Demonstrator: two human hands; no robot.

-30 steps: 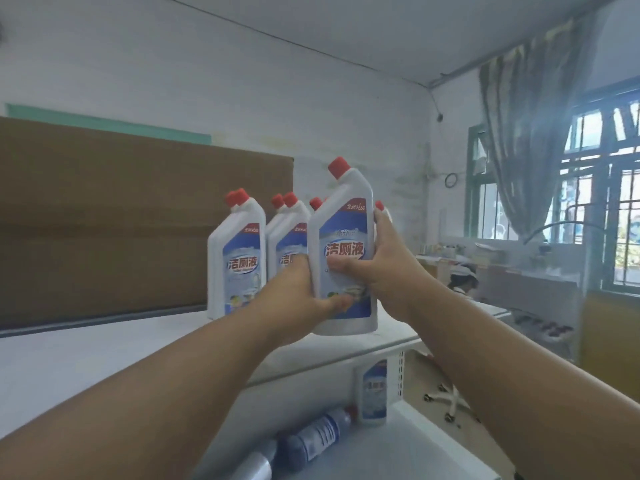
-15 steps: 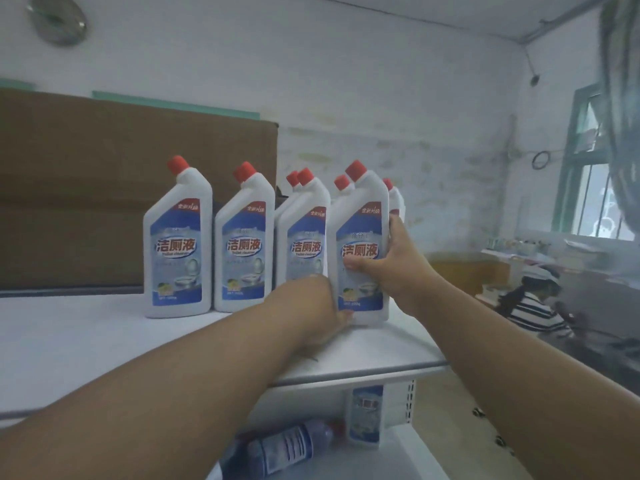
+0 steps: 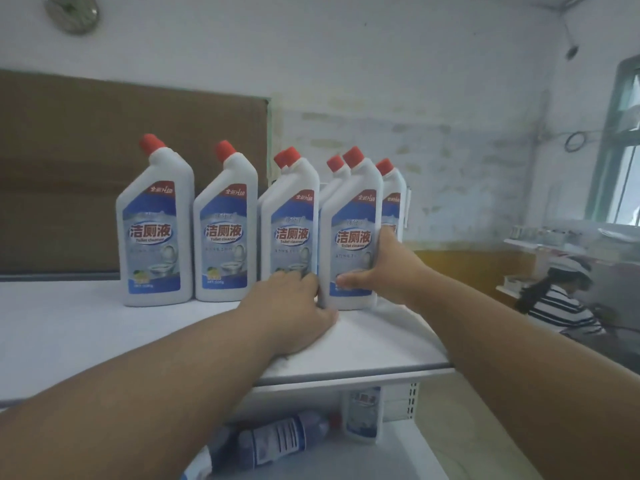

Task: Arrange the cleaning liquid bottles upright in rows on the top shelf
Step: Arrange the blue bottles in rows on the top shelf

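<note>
Head view: front bottle now set down on top shelf, still clasped by right hand; left hand lowered, fingers curled against neighbouring bottle, grasp unclear.

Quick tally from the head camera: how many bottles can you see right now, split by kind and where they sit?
White toilet-cleaner bottles upright on the top shelf: 7, going by red caps, e.g. the front right bottle
White bottle upright on the lower shelf: 1
Bluish bottle lying on the lower shelf: 1
Total: 9

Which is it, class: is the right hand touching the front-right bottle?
Touching: the head view shows the right hand wrapping the front-right bottle, thumb across its label.
</note>
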